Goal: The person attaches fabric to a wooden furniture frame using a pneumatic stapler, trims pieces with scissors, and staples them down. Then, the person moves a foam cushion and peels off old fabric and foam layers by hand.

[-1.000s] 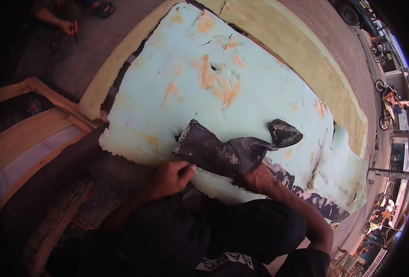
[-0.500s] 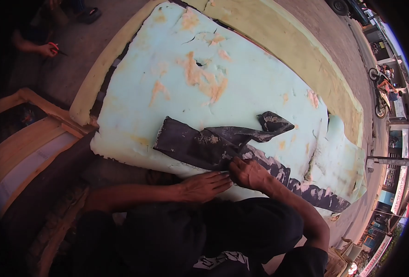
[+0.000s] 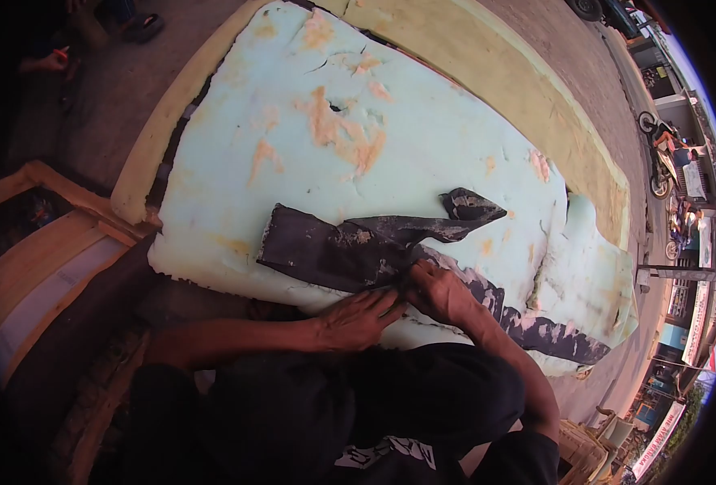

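A dark fabric strip (image 3: 317,249) lies folded across the near part of a pale green foam sheet (image 3: 236,162), which has orange-pink stains and tears. My right hand (image 3: 439,291) is closed on the strip where it bunches near the foam's front edge. Beside it, my left hand (image 3: 358,322) lies palm down with its fingers extended, its fingertips close to my right hand. From there a torn, patchy dark section (image 3: 536,327) of fabric runs along the foam's edge to the right.
Yellowish foam (image 3: 487,48) lies behind and beside the green sheet. A wooden frame (image 3: 42,259) stands at the left. Another person's hand (image 3: 54,61) holds something red at the upper left. Motorcycles (image 3: 661,158) are along the street at the right.
My left hand has come right, opened and settled beside my right hand. My right hand has shifted on the strip. The view has moved, so the foam appears farther left.
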Tool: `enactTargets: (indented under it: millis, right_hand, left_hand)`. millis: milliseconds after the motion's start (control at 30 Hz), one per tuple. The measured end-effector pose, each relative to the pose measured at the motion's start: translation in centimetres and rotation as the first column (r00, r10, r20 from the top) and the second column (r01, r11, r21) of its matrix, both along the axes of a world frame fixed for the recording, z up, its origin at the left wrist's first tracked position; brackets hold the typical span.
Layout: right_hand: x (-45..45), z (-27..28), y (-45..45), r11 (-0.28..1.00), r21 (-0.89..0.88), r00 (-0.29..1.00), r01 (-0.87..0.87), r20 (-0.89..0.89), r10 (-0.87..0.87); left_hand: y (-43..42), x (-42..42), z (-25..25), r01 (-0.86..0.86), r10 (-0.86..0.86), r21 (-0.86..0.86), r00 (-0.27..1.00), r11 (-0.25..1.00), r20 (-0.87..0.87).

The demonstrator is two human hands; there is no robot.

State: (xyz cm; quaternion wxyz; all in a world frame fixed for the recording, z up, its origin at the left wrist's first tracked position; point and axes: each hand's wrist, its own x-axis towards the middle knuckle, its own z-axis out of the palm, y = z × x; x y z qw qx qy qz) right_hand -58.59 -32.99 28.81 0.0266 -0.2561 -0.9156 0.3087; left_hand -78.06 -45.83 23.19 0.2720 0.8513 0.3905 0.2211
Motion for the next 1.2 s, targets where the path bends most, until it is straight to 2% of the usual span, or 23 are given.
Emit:
enactTargets:
  millis: [33, 167, 233, 333, 367, 467, 533, 567, 600, 633, 667, 700, 733, 767, 833, 867, 900, 967, 1000, 1033, 1100, 1167, 1200]
  right_hand:
    - [0.1, 0.1, 0.2, 0.998, -0.066, 1.0, -0.014, -0.016, 0.013]
    - [0.3, 0.4, -1.3, 0.985, -0.152, 0.996, 0.087, 0.042, -0.082]
    - [0.1, 0.5, -1.9, 0.986, -0.046, 0.987, 0.159, 0.009, -0.159]
    - [1.6, -1.8, -2.1, 0.996, 0.025, 0.993, 0.085, 0.076, -0.086]
    - [1.7, -2.2, -2.1, 0.995, 0.023, 0.993, 0.093, 0.075, -0.094]
    - [0.6, -2.3, -2.0, 0.973, 0.169, 0.982, 0.156, 0.08, -0.171]
    - [0.0, -1.4, -1.3, 0.948, 0.192, 0.946, 0.254, 0.157, -0.285]
    - [0.1, -1.3, -0.7, 0.937, 0.221, 0.951, 0.27, 0.092, -0.296]
    - [0.3, -1.4, 0.0, 0.924, 0.248, 0.951, 0.293, 0.021, -0.307]
    - [0.7, -1.2, 1.2, 0.803, 0.332, 0.864, 0.494, -0.085, -0.496]
    - [0.7, 2.2, 5.6, 0.537, 0.501, 0.719, 0.679, -0.303, -0.626]
    - [2.2, 6.4, 9.5, 0.384, 0.562, 0.669, 0.733, -0.49, -0.559]
    - [2.0, 9.2, 9.1, 0.38, 0.559, 0.663, 0.737, -0.489, -0.567]
    - [1.7, 11.9, 8.8, 0.543, 0.461, 0.709, 0.702, -0.379, -0.595]
    - [1.7, 15.3, 9.0, 0.787, 0.217, 0.816, 0.578, -0.18, -0.549]
    - [1.7, 14.8, 7.0, 0.877, 0.179, 0.895, 0.446, -0.103, -0.434]
    - [2.4, 12.5, 5.2, 0.932, 0.058, 0.933, 0.358, -0.06, -0.354]
    - [3.2, 7.8, 0.8, 0.945, -0.036, 0.938, 0.326, 0.136, -0.318]
    - [3.9, 4.3, -1.2, 0.956, 0.045, 0.953, 0.289, 0.081, -0.292]
    - [4.7, 1.8, -2.1, 0.956, 0.044, 0.953, 0.289, 0.083, -0.292]
    - [5.9, -1.2, -3.6, 0.937, 0.243, 0.957, 0.251, 0.083, -0.277]
    - [5.3, -1.0, -3.4, 0.927, 0.2, 0.943, 0.317, 0.04, -0.332]
    - [5.3, -0.9, -3.2, 0.912, 0.156, 0.922, 0.38, 0.019, -0.388]
  left_hand:
    - [0.2, 0.5, 0.0, -0.108, 0.107, -0.007, 0.99, 0.994, -0.096]
    - [-0.2, 0.7, -0.8, -0.102, 0.105, 0.033, 0.988, 0.994, -0.109]
    - [-0.1, 0.4, -1.0, -0.116, 0.119, 0.048, 0.991, 0.992, -0.059]
    - [0.2, 0.2, -0.2, -0.137, 0.139, 0.056, 0.99, 0.989, -0.03]
    - [0.5, 0.2, -0.4, -0.129, 0.131, 0.055, 0.991, 0.99, -0.032]
    - [0.8, 0.1, -0.6, -0.118, 0.123, 0.097, 0.991, 0.988, -0.05]
    - [1.0, 0.0, -0.6, -0.049, 0.099, 0.24, 0.975, 0.969, -0.199]
    - [1.2, 0.1, -0.5, -0.057, 0.107, 0.242, 0.974, 0.969, -0.198]
    - [1.4, 0.0, -0.3, 0.033, -0.011, 0.07, 0.956, 0.997, -0.294]
    - [1.3, 0.1, -0.3, 0.114, -0.148, -0.115, 0.919, 0.987, -0.365]
    - [1.1, 0.1, -0.9, 0.112, -0.148, -0.12, 0.921, 0.987, -0.361]
    - [0.9, 0.2, -2.0, 0.049, -0.03, 0.057, 0.957, 0.997, -0.289]
    - [0.5, 0.0, -2.2, -0.012, 0.059, 0.222, 0.977, 0.975, -0.204]
    - [0.3, -0.2, -1.4, 0.007, 0.044, 0.228, 0.976, 0.974, -0.214]
    - [1.1, -0.1, 0.0, -0.026, 0.033, 0.045, 0.988, 0.999, -0.151]
    - [1.4, -0.1, 0.1, -0.009, 0.017, 0.054, 0.989, 0.999, -0.146]
    - [1.0, 0.1, 0.1, -0.04, 0.046, 0.05, 0.991, 0.998, -0.122]
    - [0.9, 0.4, 0.3, -0.079, 0.082, 0.039, 0.993, 0.996, -0.088]
    - [1.1, 0.3, 0.4, -0.076, 0.077, 0.007, 0.995, 0.997, -0.056]
    - [1.3, 0.2, 0.6, -0.075, 0.074, -0.023, 0.997, 0.997, -0.029]
    - [1.4, 0.4, 1.1, -0.068, 0.069, 0.015, 0.995, 0.998, -0.078]
    - [1.4, 1.1, 1.0, -0.033, 0.039, 0.052, 0.991, 0.998, -0.128]
    - [1.6, 1.8, 0.7, -0.014, 0.033, 0.186, 0.995, 0.982, -0.097]
